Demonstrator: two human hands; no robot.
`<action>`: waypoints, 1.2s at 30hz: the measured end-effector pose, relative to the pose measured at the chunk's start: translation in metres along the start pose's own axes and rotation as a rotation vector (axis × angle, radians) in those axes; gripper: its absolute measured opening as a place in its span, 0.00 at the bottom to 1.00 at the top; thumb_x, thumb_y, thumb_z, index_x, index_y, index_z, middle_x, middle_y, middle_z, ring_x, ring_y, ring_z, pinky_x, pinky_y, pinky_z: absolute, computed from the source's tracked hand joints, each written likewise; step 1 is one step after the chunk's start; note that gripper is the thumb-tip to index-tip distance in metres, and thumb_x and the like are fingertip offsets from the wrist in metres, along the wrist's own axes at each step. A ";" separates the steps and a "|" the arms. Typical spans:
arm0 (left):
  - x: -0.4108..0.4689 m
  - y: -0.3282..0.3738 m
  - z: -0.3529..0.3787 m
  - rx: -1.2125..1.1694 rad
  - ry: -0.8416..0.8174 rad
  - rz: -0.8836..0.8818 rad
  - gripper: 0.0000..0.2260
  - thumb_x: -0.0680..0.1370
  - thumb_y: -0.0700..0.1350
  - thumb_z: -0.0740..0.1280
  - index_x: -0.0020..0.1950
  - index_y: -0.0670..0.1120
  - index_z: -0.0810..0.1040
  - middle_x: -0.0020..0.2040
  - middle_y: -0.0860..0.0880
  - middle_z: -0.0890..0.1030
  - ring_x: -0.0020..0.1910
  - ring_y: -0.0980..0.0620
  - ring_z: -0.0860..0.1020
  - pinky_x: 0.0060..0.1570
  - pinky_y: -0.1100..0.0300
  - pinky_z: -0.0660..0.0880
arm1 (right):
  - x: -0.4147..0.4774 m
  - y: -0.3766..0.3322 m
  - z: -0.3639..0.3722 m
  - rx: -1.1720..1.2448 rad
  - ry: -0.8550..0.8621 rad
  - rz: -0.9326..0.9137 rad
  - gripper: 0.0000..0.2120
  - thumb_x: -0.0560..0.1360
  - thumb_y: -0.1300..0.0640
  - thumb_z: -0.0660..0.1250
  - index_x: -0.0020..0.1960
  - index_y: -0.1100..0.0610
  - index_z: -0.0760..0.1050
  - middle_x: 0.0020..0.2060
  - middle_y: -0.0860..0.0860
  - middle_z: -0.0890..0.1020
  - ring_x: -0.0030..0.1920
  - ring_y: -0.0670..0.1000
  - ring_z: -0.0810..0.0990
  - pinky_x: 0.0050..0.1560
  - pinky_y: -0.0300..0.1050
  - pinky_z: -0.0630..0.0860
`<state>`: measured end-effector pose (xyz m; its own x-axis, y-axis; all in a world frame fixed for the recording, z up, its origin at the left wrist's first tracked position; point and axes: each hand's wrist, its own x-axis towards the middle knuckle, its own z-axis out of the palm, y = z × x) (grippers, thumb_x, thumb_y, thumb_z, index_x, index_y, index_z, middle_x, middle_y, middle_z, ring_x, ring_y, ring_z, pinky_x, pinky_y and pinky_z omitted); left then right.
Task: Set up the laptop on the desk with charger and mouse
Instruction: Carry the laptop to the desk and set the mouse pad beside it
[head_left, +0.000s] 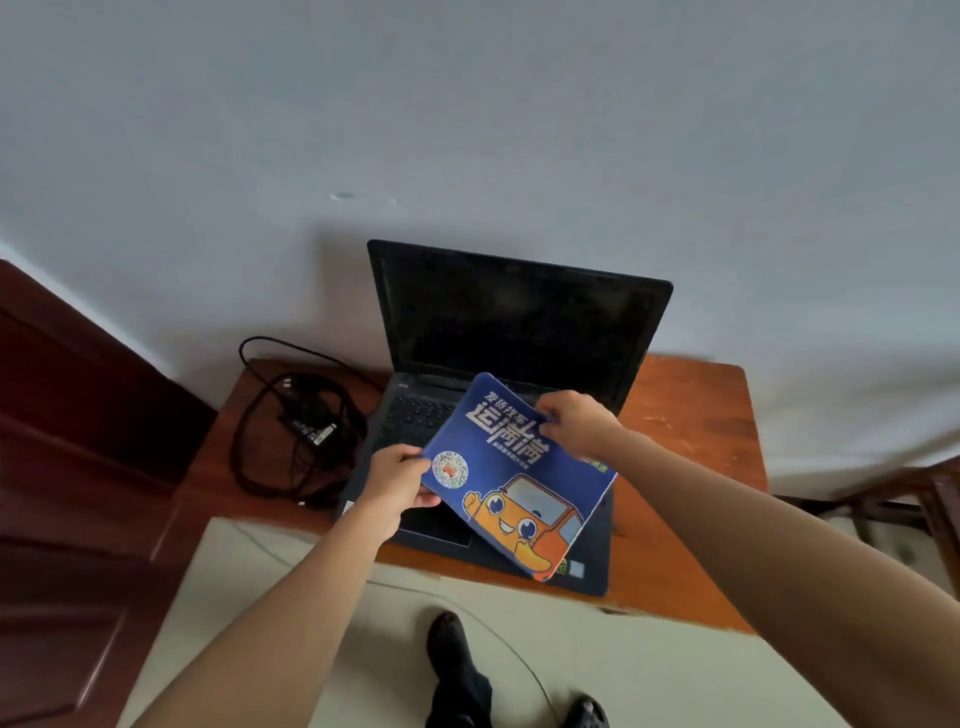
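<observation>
1. A black open laptop (519, 338) is sitting on the orange-brown wooden worktop (691, 415), its dark screen standing up towards the pale wall.
2. We are holding a flat blue rectangular mouse pad (514, 478), printed with an orange cartoon truck, tilted in the air above the laptop's keyboard.
3. Our left hand (400, 480) is pinching the pad's left edge, thumb on the printed face.
4. Our right hand (576, 423) is pinching the pad's far edge with curled fingers.
5. A black charger brick (306, 421) is lying on the worktop just left of the laptop, amid its loosely coiled black cable (249, 457).
6. A dark brown wooden door (78, 467) is showing well left of the laptop.
7. A black shoe (447, 639) is resting on the pale floor, nearer us than the laptop.
</observation>
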<state>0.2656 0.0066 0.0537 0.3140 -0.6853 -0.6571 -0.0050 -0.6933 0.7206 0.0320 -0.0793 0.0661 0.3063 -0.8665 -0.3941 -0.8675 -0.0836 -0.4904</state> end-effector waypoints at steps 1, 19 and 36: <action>0.006 -0.004 -0.009 0.038 -0.004 -0.011 0.02 0.77 0.34 0.65 0.48 0.40 0.74 0.44 0.38 0.80 0.34 0.44 0.81 0.25 0.59 0.77 | 0.009 -0.009 0.005 -0.034 -0.015 0.002 0.05 0.78 0.54 0.65 0.53 0.52 0.75 0.55 0.54 0.81 0.50 0.56 0.79 0.44 0.48 0.76; 0.082 -0.018 -0.049 0.913 -0.361 0.093 0.06 0.78 0.42 0.65 0.42 0.43 0.72 0.27 0.45 0.81 0.22 0.50 0.80 0.19 0.64 0.70 | 0.090 -0.046 0.069 -0.286 0.127 0.211 0.19 0.74 0.58 0.65 0.65 0.50 0.75 0.60 0.54 0.79 0.61 0.58 0.76 0.57 0.51 0.73; 0.099 0.002 -0.056 1.121 0.206 0.405 0.17 0.79 0.49 0.62 0.65 0.41 0.71 0.59 0.38 0.74 0.58 0.38 0.74 0.51 0.44 0.75 | -0.028 0.051 0.076 -0.011 0.341 0.559 0.23 0.79 0.46 0.60 0.70 0.53 0.63 0.61 0.57 0.72 0.60 0.60 0.71 0.51 0.55 0.74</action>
<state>0.3501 -0.0503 0.0026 0.2437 -0.9200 -0.3068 -0.9264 -0.3145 0.2071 0.0088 -0.0215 -0.0074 -0.3324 -0.8881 -0.3176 -0.8643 0.4216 -0.2743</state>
